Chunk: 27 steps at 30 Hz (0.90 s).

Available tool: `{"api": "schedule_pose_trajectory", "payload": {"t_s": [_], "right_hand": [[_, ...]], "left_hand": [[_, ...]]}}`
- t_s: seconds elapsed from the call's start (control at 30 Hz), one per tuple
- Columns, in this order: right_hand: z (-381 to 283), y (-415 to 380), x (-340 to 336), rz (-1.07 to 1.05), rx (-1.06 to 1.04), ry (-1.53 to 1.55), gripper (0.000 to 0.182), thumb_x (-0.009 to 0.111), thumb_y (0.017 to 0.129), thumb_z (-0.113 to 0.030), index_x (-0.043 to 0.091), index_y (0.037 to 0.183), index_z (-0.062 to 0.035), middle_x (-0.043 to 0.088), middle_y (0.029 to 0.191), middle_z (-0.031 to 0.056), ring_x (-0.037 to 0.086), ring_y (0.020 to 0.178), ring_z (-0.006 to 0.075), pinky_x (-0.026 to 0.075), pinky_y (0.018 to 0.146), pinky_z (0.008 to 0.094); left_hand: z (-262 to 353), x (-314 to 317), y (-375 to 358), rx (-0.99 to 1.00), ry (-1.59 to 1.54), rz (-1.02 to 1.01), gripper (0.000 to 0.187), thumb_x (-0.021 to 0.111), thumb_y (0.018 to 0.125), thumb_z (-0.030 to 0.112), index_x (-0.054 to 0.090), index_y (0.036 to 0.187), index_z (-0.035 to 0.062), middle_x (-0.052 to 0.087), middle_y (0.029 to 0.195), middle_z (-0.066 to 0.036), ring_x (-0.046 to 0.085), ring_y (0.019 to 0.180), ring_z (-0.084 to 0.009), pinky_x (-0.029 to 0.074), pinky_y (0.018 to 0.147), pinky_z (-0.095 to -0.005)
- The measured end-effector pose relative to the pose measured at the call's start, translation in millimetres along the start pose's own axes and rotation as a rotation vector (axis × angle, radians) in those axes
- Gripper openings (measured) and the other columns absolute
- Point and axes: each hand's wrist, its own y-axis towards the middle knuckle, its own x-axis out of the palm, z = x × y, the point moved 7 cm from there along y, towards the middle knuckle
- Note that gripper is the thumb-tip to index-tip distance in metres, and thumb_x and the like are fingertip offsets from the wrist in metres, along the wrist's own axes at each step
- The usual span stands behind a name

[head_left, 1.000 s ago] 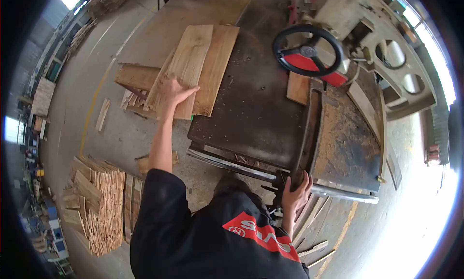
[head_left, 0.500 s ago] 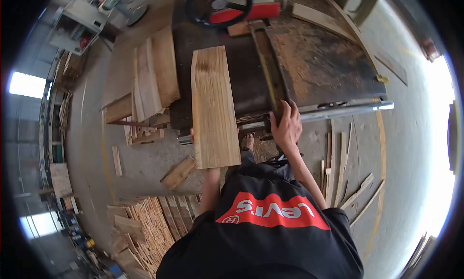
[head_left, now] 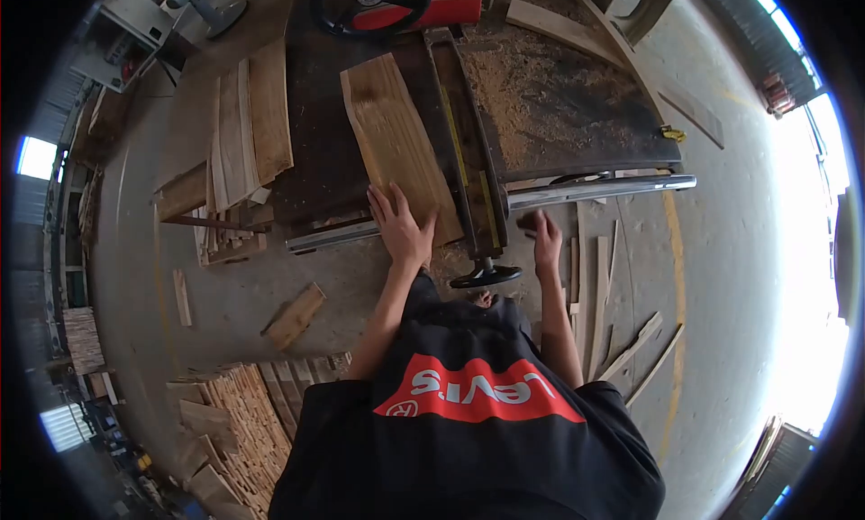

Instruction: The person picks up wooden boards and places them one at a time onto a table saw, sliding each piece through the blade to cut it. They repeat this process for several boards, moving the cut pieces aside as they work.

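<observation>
A wooden board (head_left: 392, 128) lies flat on the dark machine table, its near end beside the long metal fence (head_left: 468, 132). My left hand (head_left: 404, 230) rests on the board's near part, fingers spread. To the right of the fence's near end, my right hand (head_left: 547, 245) hangs past the table's front rail, its fingers drawn together by a small dark object (head_left: 530, 221). What that object is, I cannot make out. Under the fence end sits a black handwheel (head_left: 487, 275).
Several boards (head_left: 243, 132) are stacked at the table's left. Sawdust (head_left: 509, 96) covers the right side, near a long strip (head_left: 563, 31). A black wheel (head_left: 371, 6) stands at the back. Offcuts (head_left: 295, 317) and stacked strips (head_left: 243, 430) lie on the floor.
The board, held up before, is now down on the table and angled beside the fence. My left hand has moved from under it to its top. My right hand has left the fence.
</observation>
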Motion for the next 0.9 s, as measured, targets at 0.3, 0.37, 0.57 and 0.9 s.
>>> {"api": "schedule_pose_trajectory", "payload": {"t_s": [0.3,0.37,0.57,0.9], "right_hand": [[122.7,-45.9,8.0,-0.080,0.304,0.155,0.082,0.034,0.104,-0.074,0.058,0.065,-0.0049,0.054,0.062,0.0021,0.058,0.066,0.0166,0.044,0.069,0.0278],[99.4,-45.5,0.9,0.065,0.251,-0.005,0.087,0.029,0.107,-0.069,0.057,0.058,-0.0030,0.053,0.055,0.0031,0.057,0.061,0.0177,0.044,0.066,0.0290],[65.3,-62.9,5.7,0.239,0.188,-0.264,0.088,0.025,0.112,-0.059,0.072,0.069,0.0010,0.062,0.058,0.0071,0.062,0.059,0.0187,0.049,0.064,0.0345],[62.6,-73.8,1.8,0.328,0.191,-0.205,0.078,0.036,0.112,-0.055,0.076,0.083,0.0045,0.066,0.064,0.0071,0.063,0.063,0.0164,0.049,0.062,0.0339]], "left_hand": [[20.2,16.9,39.9,0.233,0.113,-0.044,0.080,0.067,0.098,0.049,0.047,0.151,-0.0073,0.036,0.159,-0.033,0.024,0.150,-0.0598,0.027,0.122,-0.0642],[23.9,23.6,48.9,0.237,0.130,-0.047,0.080,0.067,0.098,0.049,0.047,0.150,-0.0073,0.037,0.159,-0.033,0.024,0.149,-0.0597,0.027,0.122,-0.0642],[24.6,39.9,81.2,0.239,0.130,-0.047,0.080,0.066,0.098,0.052,0.049,0.150,-0.0068,0.037,0.159,-0.032,0.024,0.149,-0.0599,0.027,0.122,-0.0642],[6.3,80.1,214.3,0.217,0.151,0.015,0.078,0.061,0.100,0.055,0.052,0.148,-0.0054,0.043,0.157,-0.031,0.027,0.149,-0.0587,0.027,0.122,-0.0635]]}}
